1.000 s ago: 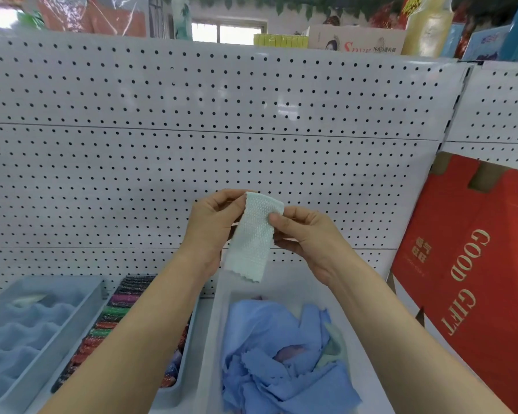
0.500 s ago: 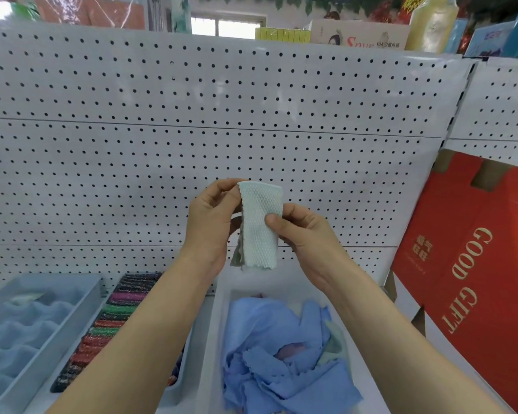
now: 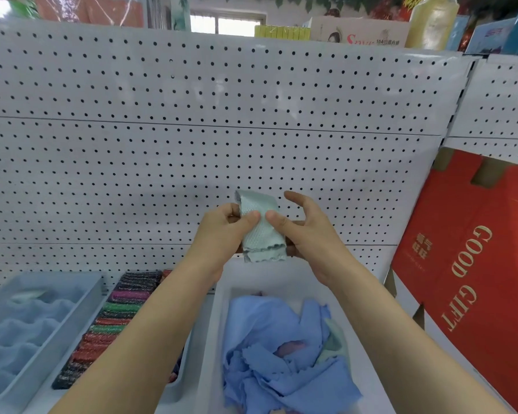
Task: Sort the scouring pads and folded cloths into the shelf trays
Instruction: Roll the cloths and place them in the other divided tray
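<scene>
Hanging folded above the far end of the white tray point(image 3: 219, 324), the pale green cloth point(image 3: 259, 231) was held up in both hands, its scalloped lower edges doubled one over the other and its top edge curled over. The left hand point(image 3: 225, 231) gripped the cloth's left side, thumb pressed on the front and fingers curled behind. The right hand point(image 3: 305, 234) pinched the right side: its thumb lay on the textured face and its lower fingers reached behind, while the forefinger stood lifted clear of the fabric.

Inside the white tray lay a loose, crumpled heap of blue cloths point(image 3: 281, 354) with a pinkish patch showing among them. Just left of the white tray sat a narrower tray packed with a row of glittery scouring pads point(image 3: 117, 318) in black, purple, green and red. Further left of it stood a third tray of pale blue folded cloths point(image 3: 21, 330) set in ranks. Behind the white tray rose a white pegboard point(image 3: 192, 144). To its right leaned a red box point(image 3: 476, 279) printed GOOD GIFT in gold.
</scene>
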`<control>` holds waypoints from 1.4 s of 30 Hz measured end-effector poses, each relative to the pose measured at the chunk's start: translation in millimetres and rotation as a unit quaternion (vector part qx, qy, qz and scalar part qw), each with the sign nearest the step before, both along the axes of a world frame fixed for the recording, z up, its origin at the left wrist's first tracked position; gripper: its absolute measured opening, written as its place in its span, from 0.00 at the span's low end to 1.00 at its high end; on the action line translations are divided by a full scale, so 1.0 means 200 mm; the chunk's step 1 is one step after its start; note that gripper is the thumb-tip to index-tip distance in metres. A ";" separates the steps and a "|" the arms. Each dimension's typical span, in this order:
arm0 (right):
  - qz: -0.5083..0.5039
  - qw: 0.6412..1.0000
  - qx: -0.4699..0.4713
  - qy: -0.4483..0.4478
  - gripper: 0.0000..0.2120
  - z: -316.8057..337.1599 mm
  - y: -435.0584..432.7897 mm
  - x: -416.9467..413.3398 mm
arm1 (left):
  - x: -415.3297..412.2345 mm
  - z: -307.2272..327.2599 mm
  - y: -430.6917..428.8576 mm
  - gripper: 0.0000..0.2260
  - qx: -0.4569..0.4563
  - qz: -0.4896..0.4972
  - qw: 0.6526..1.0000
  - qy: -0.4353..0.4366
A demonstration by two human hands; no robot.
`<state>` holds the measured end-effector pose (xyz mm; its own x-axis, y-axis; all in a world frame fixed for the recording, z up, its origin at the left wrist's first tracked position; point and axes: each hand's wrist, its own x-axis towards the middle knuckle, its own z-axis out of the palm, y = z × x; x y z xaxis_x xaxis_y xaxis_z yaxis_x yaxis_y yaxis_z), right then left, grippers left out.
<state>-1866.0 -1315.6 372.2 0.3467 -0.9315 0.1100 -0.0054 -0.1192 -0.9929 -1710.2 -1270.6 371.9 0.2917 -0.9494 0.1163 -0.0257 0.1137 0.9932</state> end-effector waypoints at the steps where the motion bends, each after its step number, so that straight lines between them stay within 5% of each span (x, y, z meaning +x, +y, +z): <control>1: 0.019 1.000 0.002 0.010 0.27 0.00 0.00 -0.01 | 0.00 0.00 0.00 0.03 -0.013 0.020 0.999 -0.025; 5: 0.035 0.998 -0.033 -0.036 0.23 -0.01 0.01 -0.04 | -0.01 -0.02 0.01 0.20 -0.015 0.075 0.995 -0.063; 8: 0.021 0.997 -0.061 -0.033 0.16 -0.01 0.00 -0.08 | -0.01 -0.02 0.04 0.27 -0.049 0.006 0.998 -0.047; 11: 0.028 0.995 -0.091 0.000 0.17 -0.01 0.00 -0.11 | -0.01 -0.02 0.05 0.21 -0.063 -0.043 0.990 -0.115; 16: -0.004 0.985 -0.149 0.081 0.12 -0.01 -0.02 -0.15 | -0.04 -0.03 0.05 0.10 -0.092 0.045 0.957 -0.270; 19: -0.006 0.986 -0.149 0.074 0.05 0.00 -0.02 -0.17 | -0.05 -0.04 0.04 0.06 -0.098 0.035 0.971 -0.215; 23: 0.089 0.994 -0.052 -0.025 0.11 0.01 -0.01 -0.19 | -0.12 -0.03 0.08 0.04 -0.105 -0.003 0.986 -0.131; 32: 0.176 0.968 0.018 -0.178 0.07 0.00 -0.04 -0.11 | -0.11 -0.01 0.11 0.01 -0.170 -0.008 0.984 0.054; 37: 0.114 0.985 -0.041 -0.122 0.02 0.00 -0.04 0.08 | 0.07 -0.03 0.07 0.04 -0.173 0.044 0.984 -0.018; 42: 0.070 0.995 -0.075 0.005 0.15 0.00 -0.04 0.43 | 0.43 -0.09 0.06 0.14 -0.184 0.050 0.979 -0.071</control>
